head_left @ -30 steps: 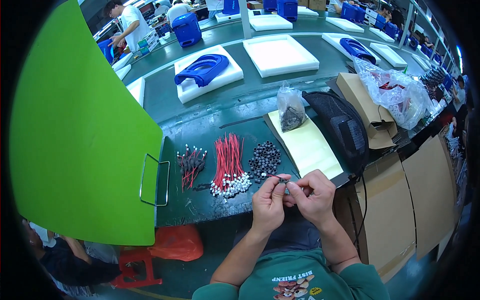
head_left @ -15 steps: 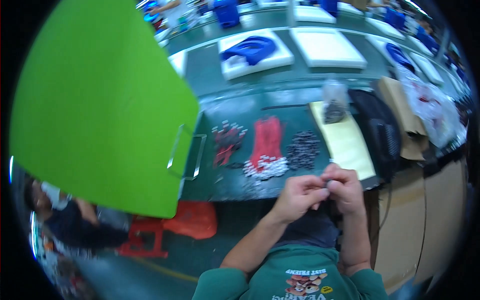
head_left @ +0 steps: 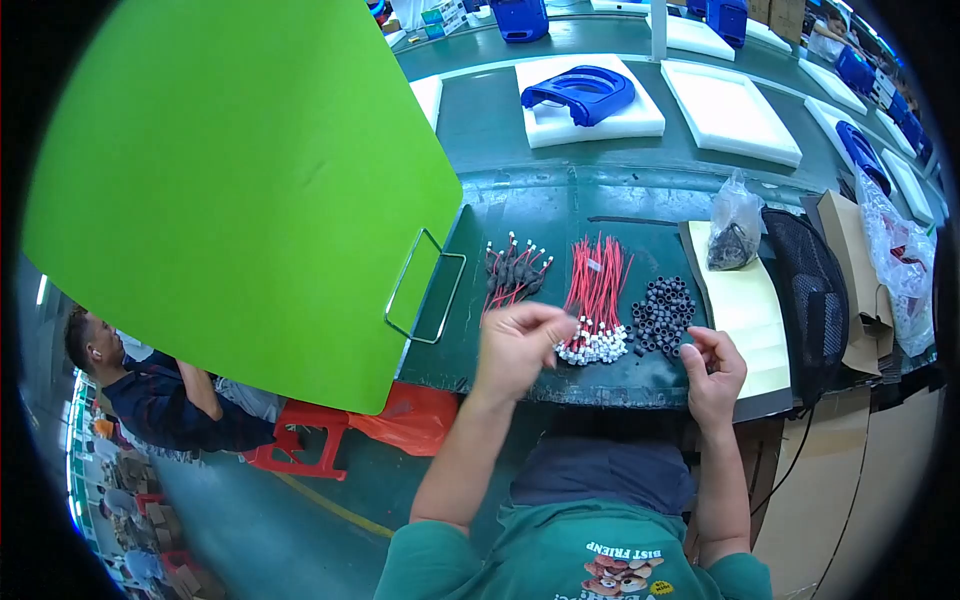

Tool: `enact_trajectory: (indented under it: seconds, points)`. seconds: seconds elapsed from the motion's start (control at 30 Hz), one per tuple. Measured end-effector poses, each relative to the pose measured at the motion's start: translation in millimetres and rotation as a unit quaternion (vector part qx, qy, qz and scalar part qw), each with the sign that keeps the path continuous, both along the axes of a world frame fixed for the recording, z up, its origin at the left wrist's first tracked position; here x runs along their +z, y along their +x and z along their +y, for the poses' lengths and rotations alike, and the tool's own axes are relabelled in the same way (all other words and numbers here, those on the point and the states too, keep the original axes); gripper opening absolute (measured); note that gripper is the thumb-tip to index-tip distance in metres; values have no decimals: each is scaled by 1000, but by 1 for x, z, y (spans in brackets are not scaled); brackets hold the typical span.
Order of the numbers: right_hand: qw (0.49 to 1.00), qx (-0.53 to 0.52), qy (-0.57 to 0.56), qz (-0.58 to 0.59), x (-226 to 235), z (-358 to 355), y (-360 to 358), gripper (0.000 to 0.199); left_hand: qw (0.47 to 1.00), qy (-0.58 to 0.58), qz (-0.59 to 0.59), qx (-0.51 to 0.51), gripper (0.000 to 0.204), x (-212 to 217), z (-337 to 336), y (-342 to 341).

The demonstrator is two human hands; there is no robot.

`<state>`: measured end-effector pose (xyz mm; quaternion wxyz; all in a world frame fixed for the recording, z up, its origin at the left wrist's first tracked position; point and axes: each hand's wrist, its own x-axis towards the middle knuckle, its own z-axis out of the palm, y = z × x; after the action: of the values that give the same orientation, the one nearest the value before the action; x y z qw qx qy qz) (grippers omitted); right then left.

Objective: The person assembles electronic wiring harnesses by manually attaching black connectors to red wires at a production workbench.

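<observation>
Filling the left side, a green panel (head_left: pixel 250 190) stands with a metal wire handle (head_left: pixel 450 299) at its near right corner. Right of it on the dark green table (head_left: pixel 540 215) lies a bunch of red wires with dark sleeves (head_left: pixel 515 270) and white ends. The left hand (head_left: pixel 520 345) is just on its near side, fingers curled toward the thumb; blur means I cannot tell whether they pinch anything. Next come loose red wires (head_left: pixel 598 275), their white connectors (head_left: pixel 597 347) massed at the near end, then a heap of short black tubes (head_left: pixel 663 312). At the heap's near right is the right hand (head_left: pixel 717 375), thumb and fingers apart. Farther right, a clear bag (head_left: pixel 738 228) of dark pieces rests on a yellow sheet (head_left: pixel 752 325), beside a black mesh case (head_left: pixel 805 290).
</observation>
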<state>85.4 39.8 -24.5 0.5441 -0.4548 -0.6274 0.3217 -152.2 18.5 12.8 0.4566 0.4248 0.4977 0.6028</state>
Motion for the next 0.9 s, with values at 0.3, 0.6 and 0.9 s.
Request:
enact_trajectory:
  seconds: [0.3,0.6,0.9]
  points:
    - [980,-27,131,-144,1,-6,-9,6,773,-38,586,241,17,-34,40,-44]
    - [977,-34,116,-173,1,-3,-9,6,760,5,605,235,25,-20,33,-32]
    - [974,-23,100,-203,4,-4,-10,5,760,20,623,187,36,-15,35,-20]
